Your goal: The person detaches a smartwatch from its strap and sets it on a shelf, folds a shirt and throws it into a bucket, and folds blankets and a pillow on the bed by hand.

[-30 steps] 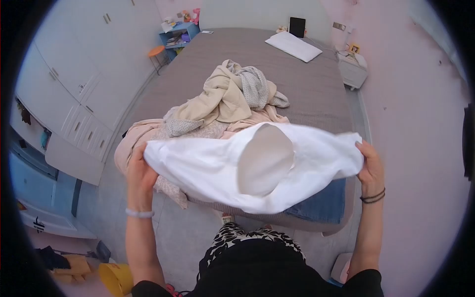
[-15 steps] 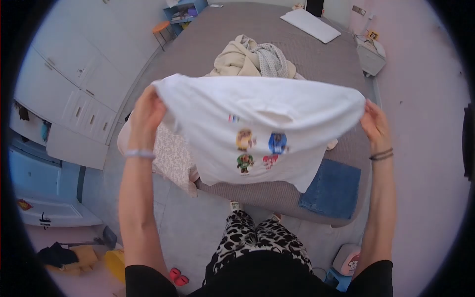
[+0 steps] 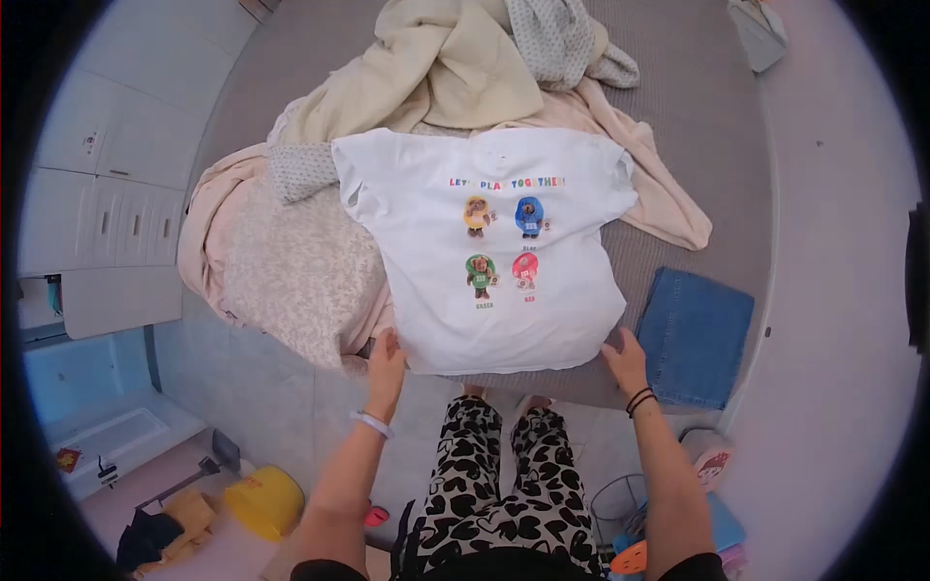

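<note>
A white T-shirt (image 3: 426, 290) with four printed bears lies spread flat, print side up, at the bed's near edge, its hem toward me. My left hand (image 3: 387, 360) is at the hem's left corner, with its fingers partly hidden at the fabric's edge. On the right, my right hand (image 3: 625, 356) is beside the other lower corner, thumb and fingers apart. Folded blue jeans (image 3: 699, 339) lie to the right of the shirt. Behind and left of it is a patterned pink blanket (image 3: 291, 261).
A cream blanket (image 3: 436, 77) and a grey dotted cloth (image 3: 552, 39) are heaped on the grey bed (image 3: 678, 116). White cabinets (image 3: 107, 213) line the left. A yellow bucket (image 3: 266, 504) is on the floor at lower left.
The white T-shirt went from being held up by its shoulders to lying flat on the bed. Both hands moved down and inward to its hem corners. The view tilted downward and closer.
</note>
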`<state>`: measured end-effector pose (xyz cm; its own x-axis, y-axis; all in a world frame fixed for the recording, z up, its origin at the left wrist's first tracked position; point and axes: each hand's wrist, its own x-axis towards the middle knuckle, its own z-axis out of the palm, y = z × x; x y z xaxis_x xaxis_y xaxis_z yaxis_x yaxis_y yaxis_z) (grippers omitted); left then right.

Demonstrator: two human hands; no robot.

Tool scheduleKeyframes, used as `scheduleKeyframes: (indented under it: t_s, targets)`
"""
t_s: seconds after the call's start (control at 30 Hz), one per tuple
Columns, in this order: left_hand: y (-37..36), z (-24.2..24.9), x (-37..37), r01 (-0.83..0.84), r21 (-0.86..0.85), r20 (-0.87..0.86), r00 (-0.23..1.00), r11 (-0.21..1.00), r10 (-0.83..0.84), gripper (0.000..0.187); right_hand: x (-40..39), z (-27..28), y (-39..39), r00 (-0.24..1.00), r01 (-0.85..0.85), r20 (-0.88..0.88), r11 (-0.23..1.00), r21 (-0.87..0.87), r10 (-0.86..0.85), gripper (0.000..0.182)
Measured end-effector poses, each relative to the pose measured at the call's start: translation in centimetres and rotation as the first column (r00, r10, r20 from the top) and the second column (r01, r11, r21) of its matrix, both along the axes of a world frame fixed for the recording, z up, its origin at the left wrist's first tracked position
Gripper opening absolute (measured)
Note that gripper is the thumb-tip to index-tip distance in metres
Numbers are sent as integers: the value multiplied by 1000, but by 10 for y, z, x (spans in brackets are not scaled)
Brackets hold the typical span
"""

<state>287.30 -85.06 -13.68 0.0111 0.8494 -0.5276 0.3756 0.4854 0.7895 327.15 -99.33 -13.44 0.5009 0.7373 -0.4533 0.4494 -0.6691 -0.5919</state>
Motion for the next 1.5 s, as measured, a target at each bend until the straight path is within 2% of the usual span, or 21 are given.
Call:
scheduleKeyframes:
  t_s: [0.03, 0.1, 0.13, 0.17, 0.2, 0.23, 0.27, 0.3, 0.37, 0.4, 0.47, 0.5, 0.57, 0.67, 0.8, 0.97, 1.3, 1.37, 1.4, 1.47, 1.5]
  targets:
    - [-5, -5, 1, -48, 71, 28, 999, 996, 46, 45, -4, -8, 1, 985, 19, 173, 999, 34, -25, 54]
    - [-5, -18, 5, -93, 150, 11, 996, 984, 92, 45, 4, -22, 11, 992, 63, 105, 998, 1, -63, 58]
    - [-2, -16, 9, -137, 235, 2, 990, 962, 141, 44, 11, -35, 14, 980, 30, 190, 993, 118, -53, 58]
    - [9, -11, 14, -142, 227, -10, 989, 963, 148, 44, 14, -46, 21, 961, -13, 271, 973, 231, -52, 59]
    - [22, -6, 19, -103, 129, 14, 995, 986, 102, 43, 16, -47, 36, 965, -17, 260, 975, 221, -42, 59]
    - [25, -7, 17, -63, 15, 35, 997, 998, 62, 41, 16, -44, 50, 987, 160, -17, 975, 155, -159, 55]
    - [28, -14, 13, -27, -114, 118, 992, 993, 41, 42, 19, -42, 59, 918, 319, -267, 946, 55, -294, 51]
    - [25, -18, 9, -28, -125, 116, 992, 992, 43, 42, 21, -45, 61, 917, 319, -266, 947, 45, -296, 51]
    - [24, -1, 14, -22, -330, 109, 992, 944, 61, 39, 23, -43, 60, 783, 351, -559, 936, 34, -273, 39]
    - [19, 0, 8, -22, -335, 110, 992, 942, 62, 39, 26, -37, 55, 783, 350, -557, 936, 30, -276, 39]
    - [7, 7, -9, -128, -402, 183, 959, 907, 217, 38, 32, 1, 53, 742, 358, -543, 917, -174, -393, 27]
    - [2, 13, -12, -127, -406, 187, 958, 905, 218, 38, 37, 12, 46, 745, 359, -538, 917, -176, -395, 27]
    - [-1, 46, -9, -249, -349, 379, 844, 903, 380, 29, 45, 35, 33, 627, 491, -701, 871, 16, -340, 27]
    - [-8, 82, -6, -311, -247, 322, 867, 918, 380, 22, 50, 68, 20, 516, 594, -765, 804, -5, -386, 21]
    - [-10, 113, 11, -325, -138, 234, 907, 935, 350, 15, 55, 84, 14, 510, 647, -727, 762, -28, -459, 12]
    - [4, 119, 9, -347, -122, 187, 912, 930, 365, 20, 65, 108, 37, 625, 587, -631, 809, -6, -459, 16]
    - [16, 123, 7, -337, -55, 101, 935, 940, 341, 23, 70, 113, 48, 611, 588, -669, 809, 25, -423, 16]
    - [24, 143, 19, -385, -221, 166, 890, 896, 424, 23, 67, 128, 58, 633, 558, -647, 830, 0, -425, 14]
    - [28, 156, 25, -390, -206, 171, 889, 898, 425, 23, 65, 139, 64, 634, 554, -654, 832, 13, -412, 14]
    - [42, 184, 43, -289, -427, 222, 885, 857, 409, 22, 53, 164, 82, 637, 531, -645, 847, -30, -422, 12]
    - [47, 198, 56, -203, -450, 249, 907, 870, 341, 22, 45, 178, 94, 641, 500, -659, 866, -31, -394, 11]
